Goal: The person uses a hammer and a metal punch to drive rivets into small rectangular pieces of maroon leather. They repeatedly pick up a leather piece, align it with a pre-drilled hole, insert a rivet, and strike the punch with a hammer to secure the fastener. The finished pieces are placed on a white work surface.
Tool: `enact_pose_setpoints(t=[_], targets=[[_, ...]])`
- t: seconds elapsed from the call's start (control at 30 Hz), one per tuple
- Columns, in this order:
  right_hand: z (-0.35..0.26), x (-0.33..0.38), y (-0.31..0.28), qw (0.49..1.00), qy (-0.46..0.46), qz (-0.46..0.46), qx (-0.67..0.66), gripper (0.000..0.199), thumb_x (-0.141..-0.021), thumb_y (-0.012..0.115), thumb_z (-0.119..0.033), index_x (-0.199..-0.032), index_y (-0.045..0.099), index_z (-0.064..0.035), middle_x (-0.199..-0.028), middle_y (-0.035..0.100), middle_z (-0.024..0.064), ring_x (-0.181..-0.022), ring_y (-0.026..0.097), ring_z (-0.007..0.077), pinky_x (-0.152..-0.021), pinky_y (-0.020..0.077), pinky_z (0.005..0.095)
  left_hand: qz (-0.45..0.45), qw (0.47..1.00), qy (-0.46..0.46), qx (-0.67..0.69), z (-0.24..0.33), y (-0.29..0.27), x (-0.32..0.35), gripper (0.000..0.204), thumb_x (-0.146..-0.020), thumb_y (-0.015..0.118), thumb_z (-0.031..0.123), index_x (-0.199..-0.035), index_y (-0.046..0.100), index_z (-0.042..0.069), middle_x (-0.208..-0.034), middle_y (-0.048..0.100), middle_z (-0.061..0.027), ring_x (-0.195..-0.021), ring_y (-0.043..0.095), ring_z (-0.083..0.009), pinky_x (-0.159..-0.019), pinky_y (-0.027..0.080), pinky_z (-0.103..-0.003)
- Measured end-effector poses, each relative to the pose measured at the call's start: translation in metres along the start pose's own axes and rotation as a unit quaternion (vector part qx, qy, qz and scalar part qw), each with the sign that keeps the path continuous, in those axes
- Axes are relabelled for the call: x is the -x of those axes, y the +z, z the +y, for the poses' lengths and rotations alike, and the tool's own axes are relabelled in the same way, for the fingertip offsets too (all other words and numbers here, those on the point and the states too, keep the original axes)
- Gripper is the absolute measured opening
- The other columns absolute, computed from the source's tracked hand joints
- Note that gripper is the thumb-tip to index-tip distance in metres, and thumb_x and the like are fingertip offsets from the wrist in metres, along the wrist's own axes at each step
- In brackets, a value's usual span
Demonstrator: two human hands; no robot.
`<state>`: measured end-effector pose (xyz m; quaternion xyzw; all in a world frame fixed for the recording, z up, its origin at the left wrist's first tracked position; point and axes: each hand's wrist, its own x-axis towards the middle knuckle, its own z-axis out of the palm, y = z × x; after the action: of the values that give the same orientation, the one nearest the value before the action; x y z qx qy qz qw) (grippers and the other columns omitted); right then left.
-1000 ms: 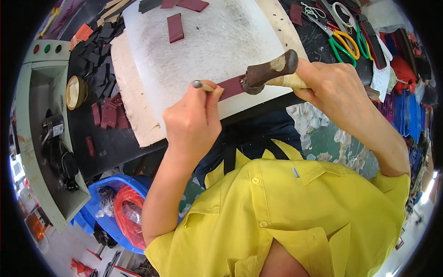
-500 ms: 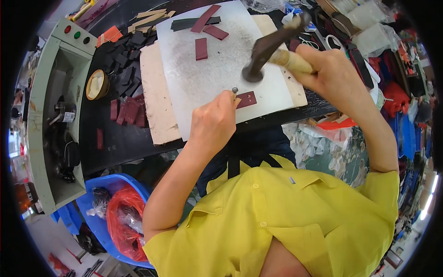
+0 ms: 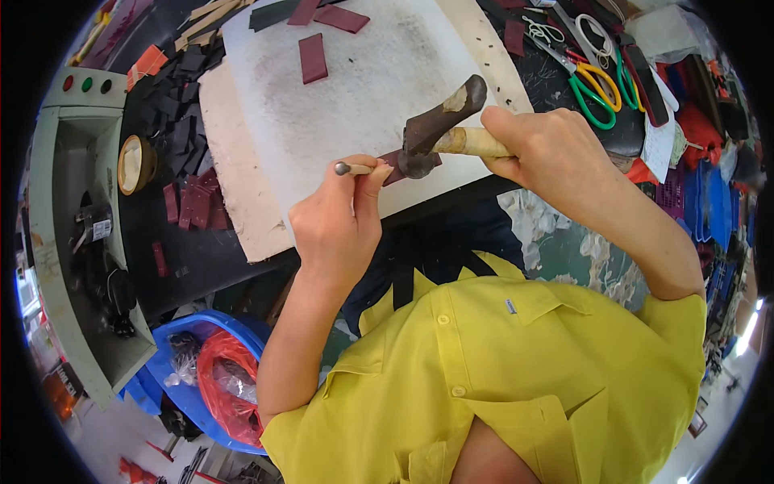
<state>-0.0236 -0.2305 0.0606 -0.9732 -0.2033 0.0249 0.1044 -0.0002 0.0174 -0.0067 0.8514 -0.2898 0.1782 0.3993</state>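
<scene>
My right hand is closed round the pale, wrapped handle of a hammer. The hammer's dark head hangs over a maroon leather strip and covers part of it. A thin punch with a round metal top lies tilted sideways in my left hand. The left thumb and fingertips are pressed together at the strip's left end. Under the strip is a scuffed white board. Farther back on it lie a maroon piece, another maroon piece and dark strips.
A beige board supports the white one. To the left are black pieces, stacked maroon pieces, a round tub and a green metal cabinet. Scissors lie at right; a blue basin stands lower left.
The punch has tipped from upright to sideways in my left hand, off the strip's marked face. The hammer has come lower and left, over the strip. The whole view has shifted.
</scene>
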Motion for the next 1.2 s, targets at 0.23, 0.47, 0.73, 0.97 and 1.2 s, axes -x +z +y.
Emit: enact_pose_setpoints(t=[0.23,0.47,0.73,0.97,1.2], targets=[[0.002,0.001,0.001,1.000,-0.020,0.018,-0.006,0.028,-0.082,0.072,-0.017,-0.092,0.048,-0.0052,-0.062,0.060,0.0138,-0.061,0.063,0.0366,-0.053,0.0483,0.0443,-0.014,0.981,-0.136,0.134,-0.001,-0.006,-0.014,0.010,-0.096,0.063,0.004,-0.094,0.059,-0.005,-0.083,0.071,-0.0110,-0.074,0.072,-0.0156,-0.066,0.057,-0.025],[0.004,0.002,0.003,1.000,-0.016,0.014,-0.015,0.030,-0.080,0.074,-0.016,-0.092,0.048,-0.0061,-0.065,0.061,0.0135,-0.064,0.064,0.0365,-0.054,0.0489,0.0444,-0.055,0.979,-0.162,0.115,0.001,-0.005,-0.017,0.009,-0.096,0.062,0.002,-0.095,0.060,-0.006,-0.085,0.072,-0.0124,-0.077,0.072,-0.0148,-0.070,0.058,-0.025],[0.002,0.005,0.005,0.999,-0.021,0.027,-0.019,0.029,-0.081,0.073,-0.016,-0.092,0.048,-0.0060,-0.066,0.062,0.0134,-0.065,0.064,0.0362,-0.054,0.0491,0.0444,-0.030,0.996,-0.073,0.035,0.000,0.003,-0.010,0.014,-0.089,0.069,0.001,-0.087,0.056,0.001,-0.076,0.066,-0.0099,-0.057,0.065,-0.0230,-0.050,0.048,-0.030],[0.000,-0.002,-0.029,0.992,0.076,0.033,-0.100,0.023,-0.084,0.073,-0.019,-0.088,0.057,-0.0042,-0.067,0.062,0.0123,-0.057,0.058,0.0301,-0.054,0.0465,0.0382,-0.032,0.998,-0.001,-0.050,0.011,0.003,-0.013,0.015,-0.086,0.071,0.001,-0.086,0.055,0.002,-0.075,0.065,-0.0106,-0.057,0.064,-0.0262,-0.049,0.048,-0.033],[-0.010,-0.017,-0.063,0.984,0.001,0.164,-0.065,0.017,-0.087,0.071,-0.020,-0.092,0.062,-0.0060,-0.066,0.060,0.0099,-0.058,0.059,0.0267,-0.055,0.0453,0.0379,-0.051,0.997,0.002,-0.050,0.010,0.008,-0.018,0.014,-0.089,0.068,0.005,-0.086,0.055,0.002,-0.073,0.065,-0.0124,-0.059,0.065,-0.0300,-0.049,0.048,-0.036]])
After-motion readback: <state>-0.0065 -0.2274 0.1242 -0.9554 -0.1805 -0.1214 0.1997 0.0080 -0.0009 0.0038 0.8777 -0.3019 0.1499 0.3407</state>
